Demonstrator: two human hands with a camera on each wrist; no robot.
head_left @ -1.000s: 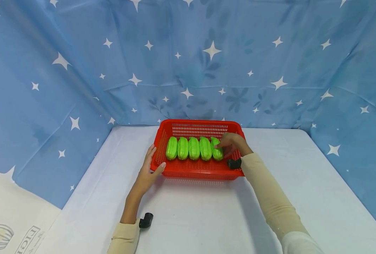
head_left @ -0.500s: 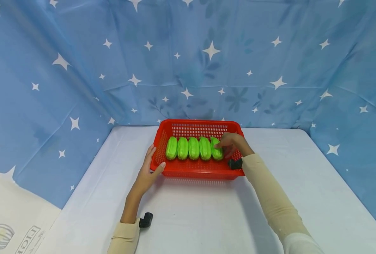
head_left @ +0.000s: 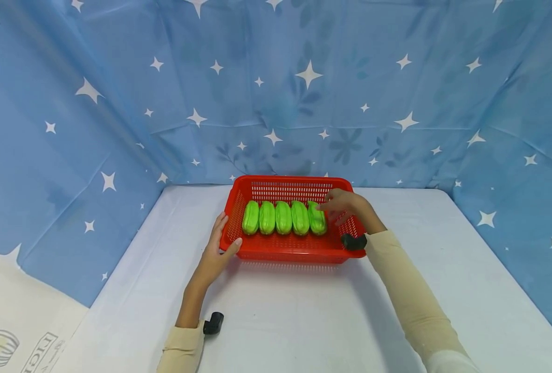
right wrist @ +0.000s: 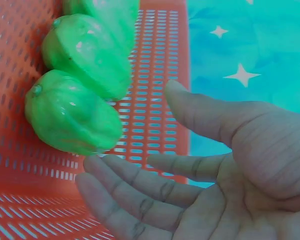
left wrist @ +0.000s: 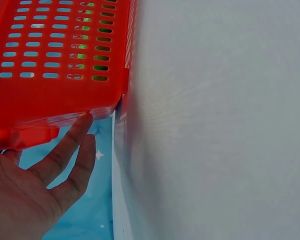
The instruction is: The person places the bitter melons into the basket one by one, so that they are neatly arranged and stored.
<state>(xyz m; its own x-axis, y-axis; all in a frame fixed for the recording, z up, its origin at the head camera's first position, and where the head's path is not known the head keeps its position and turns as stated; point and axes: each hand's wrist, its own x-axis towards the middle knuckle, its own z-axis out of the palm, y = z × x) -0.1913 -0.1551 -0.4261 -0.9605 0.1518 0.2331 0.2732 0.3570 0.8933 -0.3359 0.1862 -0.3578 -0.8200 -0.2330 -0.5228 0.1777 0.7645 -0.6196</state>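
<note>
Several glossy green ridged fruits (head_left: 283,218), which look like star fruits, lie side by side in a row inside a red plastic basket (head_left: 290,253). My right hand (head_left: 343,204) is over the right part of the basket, beside the rightmost star fruit (right wrist: 72,115). In the right wrist view its fingers are spread and hold nothing, with the fingertips close to that fruit. My left hand (head_left: 215,254) lies along the basket's left end, fingers extended and thumb at the near corner. In the left wrist view, its fingertips (left wrist: 84,120) touch the basket's outer side.
The basket stands near the back of a table covered with a white cloth (head_left: 285,321). Blue star-patterned curtains (head_left: 266,93) hang behind it and at both sides. A black wrist piece (head_left: 213,323) sits at each sleeve cuff.
My right hand has shifted slightly right and up, away from the rightmost star fruit, and its fingers have spread. The left hand and the basket stay where they were.
</note>
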